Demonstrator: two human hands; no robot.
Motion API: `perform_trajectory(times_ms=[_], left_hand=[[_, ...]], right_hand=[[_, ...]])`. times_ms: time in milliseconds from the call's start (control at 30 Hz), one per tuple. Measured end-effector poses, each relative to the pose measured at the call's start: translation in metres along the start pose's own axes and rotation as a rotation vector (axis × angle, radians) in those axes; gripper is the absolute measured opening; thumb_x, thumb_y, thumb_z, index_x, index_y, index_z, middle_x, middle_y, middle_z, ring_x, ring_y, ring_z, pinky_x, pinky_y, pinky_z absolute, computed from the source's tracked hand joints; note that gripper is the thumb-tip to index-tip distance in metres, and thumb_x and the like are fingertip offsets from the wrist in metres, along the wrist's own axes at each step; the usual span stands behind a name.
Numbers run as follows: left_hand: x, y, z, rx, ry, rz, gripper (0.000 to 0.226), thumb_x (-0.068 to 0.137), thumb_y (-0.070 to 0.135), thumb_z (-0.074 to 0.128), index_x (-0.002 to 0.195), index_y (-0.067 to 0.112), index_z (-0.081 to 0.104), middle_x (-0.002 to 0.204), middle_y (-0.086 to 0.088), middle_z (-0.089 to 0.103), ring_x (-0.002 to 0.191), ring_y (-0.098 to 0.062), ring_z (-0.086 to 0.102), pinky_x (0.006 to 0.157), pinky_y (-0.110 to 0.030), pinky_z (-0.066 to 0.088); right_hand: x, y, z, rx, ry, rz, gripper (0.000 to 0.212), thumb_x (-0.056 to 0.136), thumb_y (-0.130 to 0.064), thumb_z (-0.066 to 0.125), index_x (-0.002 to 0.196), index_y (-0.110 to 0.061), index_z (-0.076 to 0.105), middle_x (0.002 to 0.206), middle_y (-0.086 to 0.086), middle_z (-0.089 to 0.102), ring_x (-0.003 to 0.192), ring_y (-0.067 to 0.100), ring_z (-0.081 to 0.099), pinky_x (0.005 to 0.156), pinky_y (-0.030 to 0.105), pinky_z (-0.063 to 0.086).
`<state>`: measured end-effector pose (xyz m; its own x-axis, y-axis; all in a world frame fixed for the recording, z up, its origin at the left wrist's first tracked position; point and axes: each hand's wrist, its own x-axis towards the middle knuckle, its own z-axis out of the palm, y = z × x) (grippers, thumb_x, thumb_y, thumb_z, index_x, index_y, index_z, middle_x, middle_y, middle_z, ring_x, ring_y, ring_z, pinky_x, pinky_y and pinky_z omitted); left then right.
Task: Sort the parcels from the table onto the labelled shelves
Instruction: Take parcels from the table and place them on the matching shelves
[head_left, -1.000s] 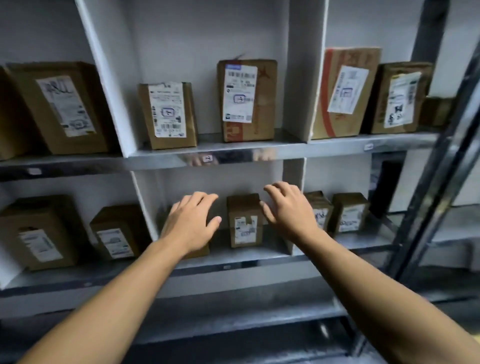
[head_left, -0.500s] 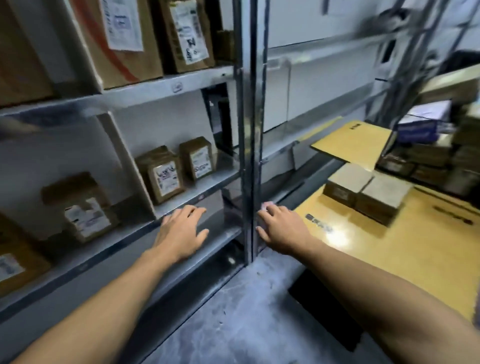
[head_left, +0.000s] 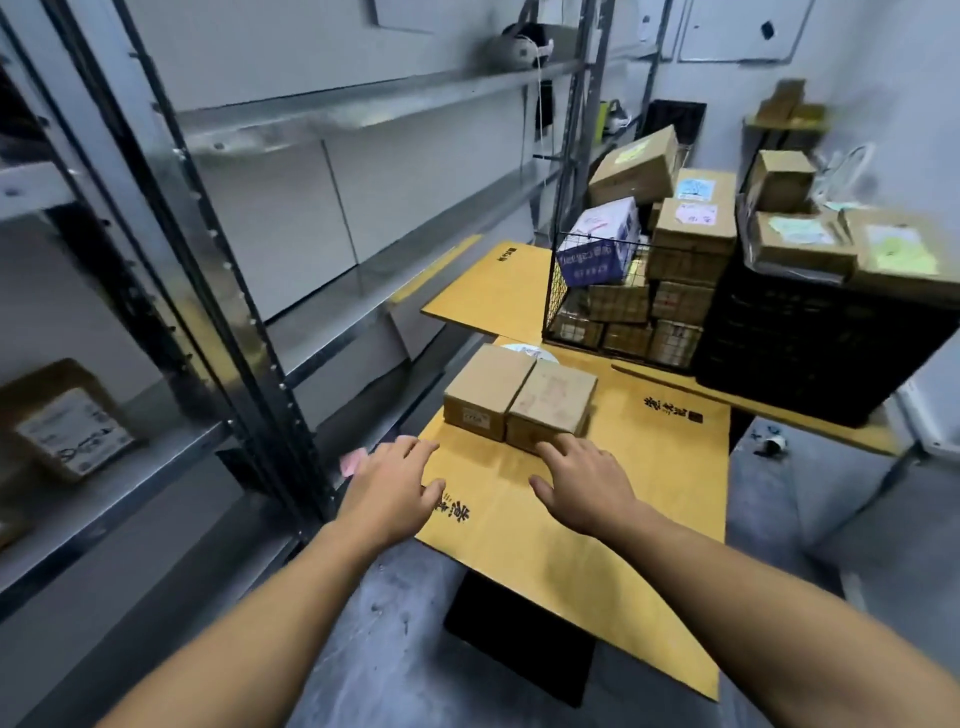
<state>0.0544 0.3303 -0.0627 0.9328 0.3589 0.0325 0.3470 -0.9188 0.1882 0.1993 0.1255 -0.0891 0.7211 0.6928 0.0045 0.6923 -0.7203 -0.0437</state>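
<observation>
Left hand (head_left: 389, 488) and right hand (head_left: 582, 486) empty, fingers relaxed (nothing carried); turned from shelves (head_left: 337, 291) to table (head_left: 665, 467), reaching toward nearest parcel (head_left: 550, 402): next pick likely.

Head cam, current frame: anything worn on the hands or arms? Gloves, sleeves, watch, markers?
Nothing worn. Left hand and right hand are bare, no gloves, rings or tape. Left forearm and right forearm are bare to the frame edge: no sleeve, watch, wristband, cable or marker in view.

No legible txt: black chars on cardboard sheet (head_left: 649, 467), shelf parcel (head_left: 67, 415) label, blue box (head_left: 597, 254) print blurred
</observation>
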Motion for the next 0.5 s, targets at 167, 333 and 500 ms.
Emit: perform_trajectory(times_ms=[167,333,500], left_hand=[[0.058,0.035,0.019,0.016,-0.052,0.072,0.051,0.096,0.047,0.043,0.144,0.030,0.036,0.144,0.007,0.043,0.129,-0.019,0.041,0.104,-0.039,0.035],[0.124,0.045,0.047,0.026,-0.122,0.145,0.053,0.095,0.048,0.043,0.143,0.028,0.036,0.142,0.004,0.046,0.129,-0.021,0.042,0.107,-0.040,0.034],[0.195,0.052,0.078,0.002,-0.193,0.213,0.048,0.093,0.046,0.045,0.138,0.028,0.040,0.137,0.002,0.048,0.126,-0.022,0.043,0.105,-0.040,0.035]], right_hand=[[0.027,0.036,0.009,0.042,-0.025,0.062,0.047,0.099,-0.051,0.042,0.137,-0.025,0.044,0.139,0.005,0.049,0.127,0.028,0.046,0.100,0.043,0.043],[0.062,0.053,0.024,0.052,-0.057,0.114,0.047,0.098,-0.052,0.043,0.136,-0.024,0.044,0.134,0.005,0.050,0.123,0.028,0.049,0.095,0.042,0.045],[0.101,0.069,0.039,0.089,-0.123,0.216,0.046,0.098,-0.049,0.044,0.137,-0.025,0.043,0.135,0.005,0.050,0.122,0.029,0.049,0.096,0.043,0.045]])
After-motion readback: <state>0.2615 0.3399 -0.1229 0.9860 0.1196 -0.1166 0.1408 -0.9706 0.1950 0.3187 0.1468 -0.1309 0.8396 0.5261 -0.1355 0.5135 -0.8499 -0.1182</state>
